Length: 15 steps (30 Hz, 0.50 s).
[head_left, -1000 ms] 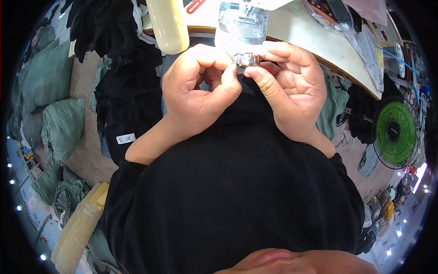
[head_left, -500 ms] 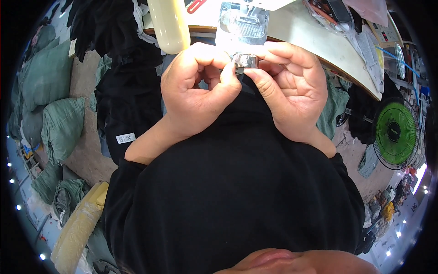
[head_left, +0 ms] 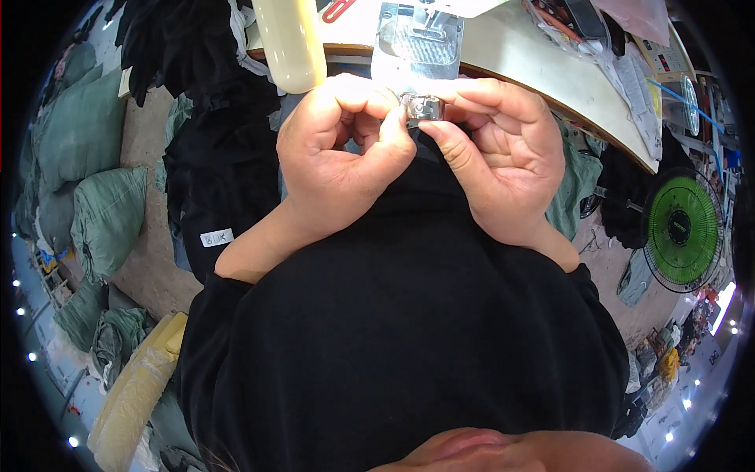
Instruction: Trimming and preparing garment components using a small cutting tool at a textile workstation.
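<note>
A: Head view — where's the small metal piece [head_left: 426,108]?
B: Between the hands, just nearer the body than the metal plate [head_left: 417,49]. Left hand [head_left: 334,149] pinches its left end, right hand [head_left: 503,157] its right.
A: Step?
B: Fiddly fingertip handling, apparently — next move probably calls for steady pinches.

Between the fingers [head_left: 399,141], a small metal part [head_left: 425,108] is gleaming, smooth and silvery. Just beyond them, a metal plate [head_left: 417,53] is reflecting light from a polished face. Beyond and to their left, a cream cylinder [head_left: 289,47] is showing a glossy, smooth surface. Past them on the right, a pale tabletop [head_left: 511,51] is looking smooth — its edge [head_left: 568,108] appearing wood-like. Left of the fingers, black cloth [head_left: 216,149] is looking matt — soft and creased.
</note>
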Available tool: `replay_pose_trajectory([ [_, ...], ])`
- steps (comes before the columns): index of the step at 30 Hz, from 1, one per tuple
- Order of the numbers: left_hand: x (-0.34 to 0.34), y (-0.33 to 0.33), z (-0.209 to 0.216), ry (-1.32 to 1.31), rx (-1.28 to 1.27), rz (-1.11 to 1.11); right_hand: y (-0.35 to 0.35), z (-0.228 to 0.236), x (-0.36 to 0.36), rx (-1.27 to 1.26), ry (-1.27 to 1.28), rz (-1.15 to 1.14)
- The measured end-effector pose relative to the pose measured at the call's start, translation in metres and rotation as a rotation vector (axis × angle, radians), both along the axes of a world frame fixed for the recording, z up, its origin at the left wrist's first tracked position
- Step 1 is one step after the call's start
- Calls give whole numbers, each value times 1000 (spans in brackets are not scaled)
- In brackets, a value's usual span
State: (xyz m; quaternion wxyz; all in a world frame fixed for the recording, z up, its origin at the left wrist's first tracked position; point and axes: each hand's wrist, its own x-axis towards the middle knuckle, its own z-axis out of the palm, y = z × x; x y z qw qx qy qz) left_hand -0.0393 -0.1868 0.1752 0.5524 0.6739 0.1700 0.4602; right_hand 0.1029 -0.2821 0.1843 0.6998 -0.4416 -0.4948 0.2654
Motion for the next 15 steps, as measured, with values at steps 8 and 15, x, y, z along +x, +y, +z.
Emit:
replay_pose_trajectory([
  [8,-2,-1,3,2,-104,-54,0,-1,0,-12,2,0],
  [15,-3,-1,1,-14,-117,-77,0,-2,1,-8,-37,-8],
])
